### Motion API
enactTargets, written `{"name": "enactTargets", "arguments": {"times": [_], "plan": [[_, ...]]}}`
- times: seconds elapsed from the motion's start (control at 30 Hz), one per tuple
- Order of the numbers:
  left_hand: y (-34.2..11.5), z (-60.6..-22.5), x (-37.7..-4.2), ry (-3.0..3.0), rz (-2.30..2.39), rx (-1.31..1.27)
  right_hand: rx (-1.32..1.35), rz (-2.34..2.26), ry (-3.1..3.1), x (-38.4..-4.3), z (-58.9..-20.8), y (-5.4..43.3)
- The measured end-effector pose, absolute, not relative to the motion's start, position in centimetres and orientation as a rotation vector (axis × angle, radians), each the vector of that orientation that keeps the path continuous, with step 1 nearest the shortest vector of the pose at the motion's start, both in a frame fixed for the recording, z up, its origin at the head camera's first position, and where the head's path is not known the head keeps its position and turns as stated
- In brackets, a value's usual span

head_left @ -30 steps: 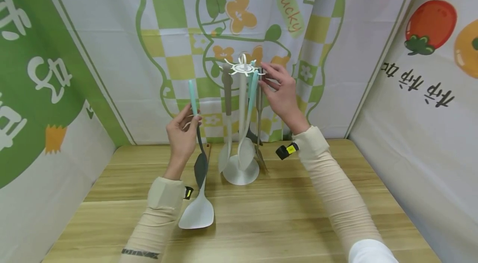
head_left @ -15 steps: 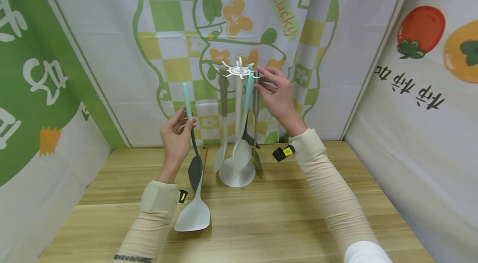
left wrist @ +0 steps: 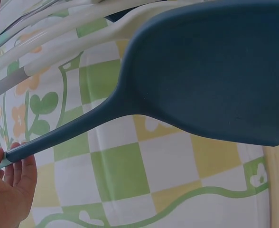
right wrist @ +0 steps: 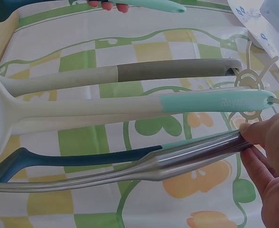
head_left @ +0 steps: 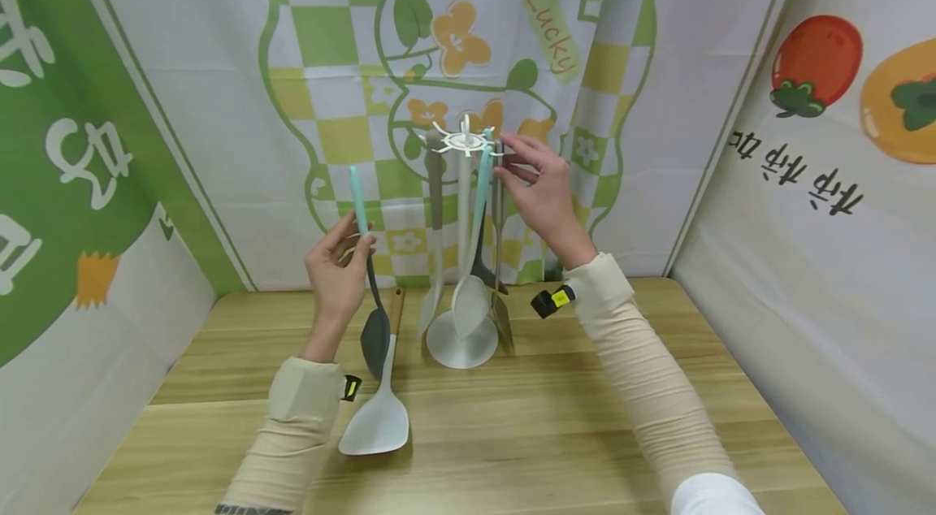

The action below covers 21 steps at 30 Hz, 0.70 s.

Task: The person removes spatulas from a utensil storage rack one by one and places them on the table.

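The left hand (head_left: 338,271) pinches the dark blue turner (head_left: 376,343) low on its mint handle (head_left: 357,198), next to the dark neck, holding it upright with the blade down, left of the utensil rack (head_left: 462,346). In the head view the blade overlaps the neck of the white turner (head_left: 376,421) lying on the desk (head_left: 585,417); whether they touch I cannot tell. The right hand (head_left: 541,186) pinches the top end of the steel-handled utensil (right wrist: 177,166) beside the rack's hooks (head_left: 465,141); the fingertips hide whether it is hooked. The blue turner looks light and unlikely to break, with a stiff handle and perhaps some give in the blade; where it is held seems a sound place, though a loose pinch might let it twist. The polished steel is probably heavier and slippery, best gripped firmly around its thick handle.
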<state>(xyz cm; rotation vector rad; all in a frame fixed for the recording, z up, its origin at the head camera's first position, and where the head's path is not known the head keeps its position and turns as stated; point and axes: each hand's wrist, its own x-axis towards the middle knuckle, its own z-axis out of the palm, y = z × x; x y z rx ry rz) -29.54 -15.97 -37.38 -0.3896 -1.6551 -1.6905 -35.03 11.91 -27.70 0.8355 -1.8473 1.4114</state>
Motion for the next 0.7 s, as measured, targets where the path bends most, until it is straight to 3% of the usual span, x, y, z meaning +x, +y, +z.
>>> {"name": "enactTargets", "arguments": {"times": [0.33,0.7], "plan": [[-16.5,-37.2,-29.2,-1.655,-1.694,-0.351,0.842,1.432,-1.846,-34.7,-27.5,11.8],[-17.5,-37.7,-28.9,-1.641,-1.683,-0.334,0.827,1.415,-1.854,-31.5,-26.0,11.2]]}}
